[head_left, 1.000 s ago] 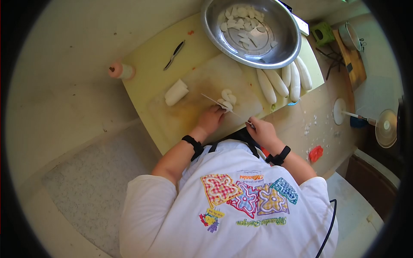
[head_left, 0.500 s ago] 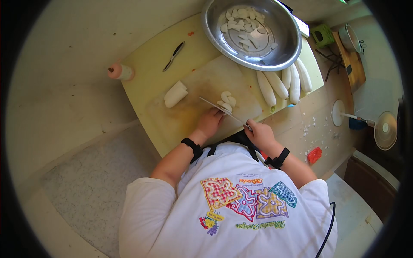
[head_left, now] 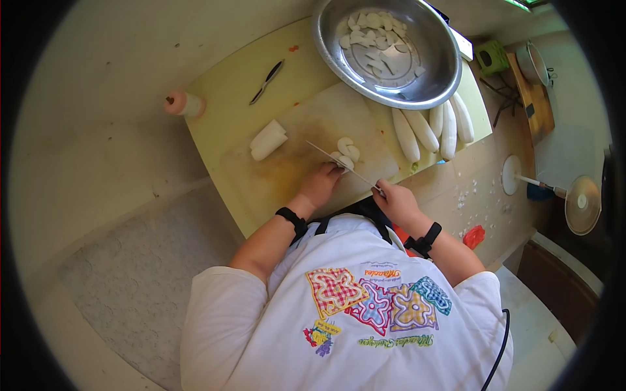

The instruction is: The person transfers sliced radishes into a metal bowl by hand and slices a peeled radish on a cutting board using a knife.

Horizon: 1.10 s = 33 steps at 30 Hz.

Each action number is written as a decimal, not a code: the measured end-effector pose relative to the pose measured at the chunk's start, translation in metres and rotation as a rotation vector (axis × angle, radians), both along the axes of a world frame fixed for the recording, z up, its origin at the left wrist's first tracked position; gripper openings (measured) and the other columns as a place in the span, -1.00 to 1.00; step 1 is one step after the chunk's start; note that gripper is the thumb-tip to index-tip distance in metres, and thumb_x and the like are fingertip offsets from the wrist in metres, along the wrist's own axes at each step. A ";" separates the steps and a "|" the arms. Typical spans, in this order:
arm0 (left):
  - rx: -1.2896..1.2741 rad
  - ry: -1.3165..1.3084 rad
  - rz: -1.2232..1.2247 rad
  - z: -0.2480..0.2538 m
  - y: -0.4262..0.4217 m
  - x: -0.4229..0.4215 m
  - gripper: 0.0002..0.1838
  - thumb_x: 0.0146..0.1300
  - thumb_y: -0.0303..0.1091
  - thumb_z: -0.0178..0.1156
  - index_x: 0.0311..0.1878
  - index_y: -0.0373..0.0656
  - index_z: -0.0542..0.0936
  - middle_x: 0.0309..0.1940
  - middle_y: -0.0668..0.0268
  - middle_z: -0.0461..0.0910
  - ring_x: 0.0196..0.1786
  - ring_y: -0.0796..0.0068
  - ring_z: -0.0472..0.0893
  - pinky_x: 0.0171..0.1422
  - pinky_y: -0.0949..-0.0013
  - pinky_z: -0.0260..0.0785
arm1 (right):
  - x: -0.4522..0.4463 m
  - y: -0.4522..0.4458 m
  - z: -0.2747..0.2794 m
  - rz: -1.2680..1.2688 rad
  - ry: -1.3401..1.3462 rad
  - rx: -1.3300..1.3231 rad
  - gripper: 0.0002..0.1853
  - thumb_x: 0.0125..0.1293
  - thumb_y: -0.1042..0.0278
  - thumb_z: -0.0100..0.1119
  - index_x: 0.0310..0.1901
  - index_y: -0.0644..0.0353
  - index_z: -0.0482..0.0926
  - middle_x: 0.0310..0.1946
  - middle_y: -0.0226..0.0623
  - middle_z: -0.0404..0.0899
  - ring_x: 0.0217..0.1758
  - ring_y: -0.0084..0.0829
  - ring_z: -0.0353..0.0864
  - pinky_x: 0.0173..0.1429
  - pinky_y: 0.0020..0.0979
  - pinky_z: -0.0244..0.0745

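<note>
My right hand (head_left: 396, 203) is closed round the handle of a kitchen knife (head_left: 360, 174), whose blade slants up to the left over the cutting board (head_left: 261, 179). Close to the blade, my left hand (head_left: 318, 186) has its fingers bent against a piece of white radish, mostly hidden by the hand and knife. A few pale radish slices (head_left: 350, 150) lie just beyond the blade. Further left on the board rest cut lengths of peeled radish (head_left: 268, 140), side by side.
A large metal basin (head_left: 329, 65) with many slices stands at the back right. Several whole peeled radishes (head_left: 424, 130) lie beside it. A peeler-like tool (head_left: 267, 82) and a pink-capped bottle (head_left: 185, 104) are on the left of the table (head_left: 222, 78). A fan (head_left: 582, 203) stands right.
Both hands and the knife stay almost in place, with the blade shifted very slightly. The whole view has moved a little; the slices and radish lengths lie as before.
</note>
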<state>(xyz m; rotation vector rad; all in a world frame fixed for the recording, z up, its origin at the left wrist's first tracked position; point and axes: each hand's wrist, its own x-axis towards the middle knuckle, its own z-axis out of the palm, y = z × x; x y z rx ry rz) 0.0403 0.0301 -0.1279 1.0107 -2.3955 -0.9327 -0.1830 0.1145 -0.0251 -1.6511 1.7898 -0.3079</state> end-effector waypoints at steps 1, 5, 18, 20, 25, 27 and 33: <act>-0.017 0.004 -0.001 0.000 0.000 0.000 -0.73 0.22 -0.41 0.22 0.00 -0.13 0.65 -0.06 0.20 0.59 0.01 0.10 0.58 0.09 0.13 0.50 | -0.001 -0.002 0.001 0.003 0.001 0.024 -0.78 0.41 0.18 0.10 -0.27 0.16 0.44 -0.58 0.02 0.54 -0.44 0.13 0.58 -0.34 0.06 0.45; -0.056 0.007 -0.005 -0.001 0.000 0.000 -0.73 0.17 -0.42 0.24 -0.04 -0.14 0.65 -0.06 0.20 0.58 0.01 0.11 0.57 0.08 0.14 0.50 | 0.000 -0.004 0.003 -0.002 0.001 0.058 -0.77 0.41 0.16 0.09 -0.26 0.15 0.44 -0.57 0.03 0.55 -0.43 0.14 0.57 -0.34 0.07 0.44; -0.034 0.040 0.012 0.000 -0.002 0.000 -0.77 0.21 -0.43 0.28 -0.04 -0.14 0.68 -0.08 0.15 0.62 -0.02 0.08 0.62 0.06 0.15 0.54 | 0.001 -0.005 0.000 -0.012 -0.004 0.065 -0.77 0.41 0.16 0.11 -0.24 0.15 0.43 -0.54 0.02 0.56 -0.41 0.14 0.58 -0.32 0.06 0.45; -0.024 -0.004 -0.025 0.002 -0.004 0.000 -0.76 0.20 -0.43 0.29 -0.05 -0.15 0.69 -0.08 0.15 0.62 -0.03 0.07 0.62 0.07 0.15 0.54 | 0.000 -0.003 -0.002 -0.018 -0.005 0.083 -0.77 0.41 0.15 0.11 -0.23 0.15 0.43 -0.54 0.01 0.57 -0.40 0.14 0.59 -0.32 0.05 0.46; -0.039 0.048 0.004 -0.003 -0.001 -0.002 -0.74 0.13 -0.43 0.26 -0.08 -0.14 0.67 -0.09 0.16 0.59 -0.03 0.09 0.60 0.02 0.14 0.53 | 0.007 -0.007 -0.004 -0.033 -0.020 0.062 -0.77 0.41 0.16 0.10 -0.23 0.16 0.44 -0.53 0.03 0.57 -0.39 0.15 0.58 -0.31 0.06 0.46; -0.023 0.046 0.013 -0.002 -0.001 -0.001 -0.75 0.13 -0.43 0.26 -0.08 -0.14 0.67 -0.09 0.16 0.59 -0.04 0.10 0.61 0.02 0.14 0.54 | 0.006 -0.007 -0.003 -0.036 -0.013 0.078 -0.77 0.42 0.16 0.10 -0.23 0.16 0.44 -0.53 0.03 0.57 -0.39 0.16 0.58 -0.31 0.06 0.46; -0.041 0.057 0.013 -0.004 -0.002 -0.003 -0.75 0.14 -0.41 0.27 -0.08 -0.13 0.67 -0.11 0.19 0.60 -0.02 0.12 0.61 0.02 0.16 0.54 | 0.008 -0.004 -0.007 -0.042 -0.007 0.059 -0.76 0.41 0.15 0.11 -0.23 0.16 0.45 -0.53 0.04 0.57 -0.39 0.16 0.58 -0.30 0.07 0.46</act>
